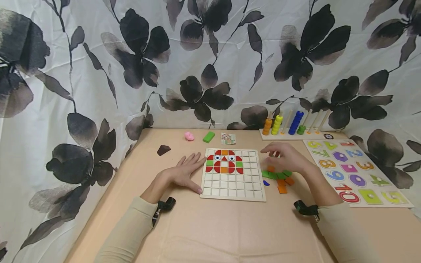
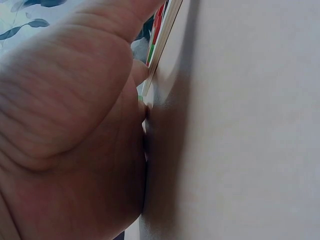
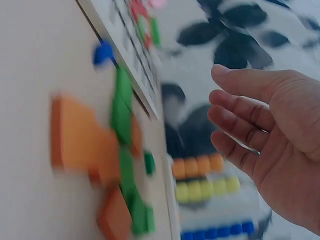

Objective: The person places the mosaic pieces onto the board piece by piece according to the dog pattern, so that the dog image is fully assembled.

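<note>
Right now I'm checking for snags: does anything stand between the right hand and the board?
Nothing visible does. The right hand is raised beside the board, with open air between them. The loose tiles lie lower, on the table.

White fabric is hung behind the table and down its left and right sides, printed with big black-grey flowers and thin leafy stems. Slight wrinkles are seen in it. The table is surfaced in plain light beige, marked by faint creases toward the front; its far edge is set close against the fabric. Soft shadows are cast on the tabletop, lit fairly evenly.
</note>
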A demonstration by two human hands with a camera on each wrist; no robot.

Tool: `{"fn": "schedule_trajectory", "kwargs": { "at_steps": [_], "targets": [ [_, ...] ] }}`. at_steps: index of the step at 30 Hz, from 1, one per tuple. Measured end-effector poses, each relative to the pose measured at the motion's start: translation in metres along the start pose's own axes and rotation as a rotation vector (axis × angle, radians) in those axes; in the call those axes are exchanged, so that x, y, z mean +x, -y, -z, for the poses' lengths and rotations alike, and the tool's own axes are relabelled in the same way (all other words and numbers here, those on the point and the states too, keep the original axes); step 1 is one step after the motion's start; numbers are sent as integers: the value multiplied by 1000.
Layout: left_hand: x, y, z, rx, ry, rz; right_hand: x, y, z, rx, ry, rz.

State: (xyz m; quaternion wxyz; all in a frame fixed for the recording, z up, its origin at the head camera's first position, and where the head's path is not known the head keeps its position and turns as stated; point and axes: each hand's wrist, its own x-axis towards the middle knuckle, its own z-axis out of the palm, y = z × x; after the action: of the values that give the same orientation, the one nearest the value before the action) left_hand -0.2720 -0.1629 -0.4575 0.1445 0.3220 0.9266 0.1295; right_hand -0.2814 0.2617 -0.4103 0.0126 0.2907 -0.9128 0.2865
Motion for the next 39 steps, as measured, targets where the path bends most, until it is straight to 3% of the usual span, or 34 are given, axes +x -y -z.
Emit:
{"fn": "schedule_trajectory", "kwargs": {
  "at_steps": [3, 6, 12, 21, 28, 34, 39],
  "targets": [
    [0, 0, 0, 2, 2, 0, -13, -17, 13, -16, -62, 7],
    [0, 0, -1, 10, 2, 4, -23, -33, 20, -23, -70, -29],
    [1, 1, -2, 14, -11, -2, -35, -57, 27, -19, -22, -173],
    [-1, 0, -2, 2, -17, -5, -40, -75, 22, -29, 94, -183],
    [0, 0, -2, -5, -6, 7, -40, -80, 17, -65, 100, -136],
    [0, 1, -3, -2, -7, 6, -37, -75, 21, -77, 69, -156],
    [1, 2, -2, 0, -9, 2, -24, -44, 20, -105, -34, -17]
  ]
}}
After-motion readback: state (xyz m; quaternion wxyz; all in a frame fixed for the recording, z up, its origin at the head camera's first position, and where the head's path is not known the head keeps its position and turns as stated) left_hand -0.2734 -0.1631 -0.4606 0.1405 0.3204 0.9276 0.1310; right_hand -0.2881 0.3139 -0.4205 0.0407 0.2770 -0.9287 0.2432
